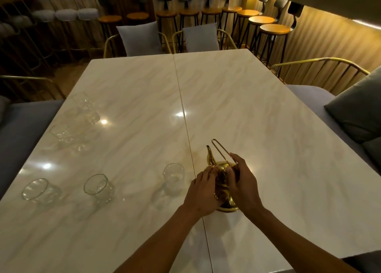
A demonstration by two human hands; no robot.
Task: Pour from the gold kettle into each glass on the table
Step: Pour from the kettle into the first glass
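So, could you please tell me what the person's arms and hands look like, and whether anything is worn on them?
Both forearms are bare all the way to the bottom of the picture: no sleeves show. The left hand and right hand wear no gloves, and I can make out no watch, bracelet or ring in this dim light.

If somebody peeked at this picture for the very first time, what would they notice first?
Probably the shiny gold kettle, standing on the marble table near the person, with the left hand and right hand wrapped around its body. Next, the clear glasses: one just left of the kettle, two more along the near edge, and others, harder to see, up the left side.
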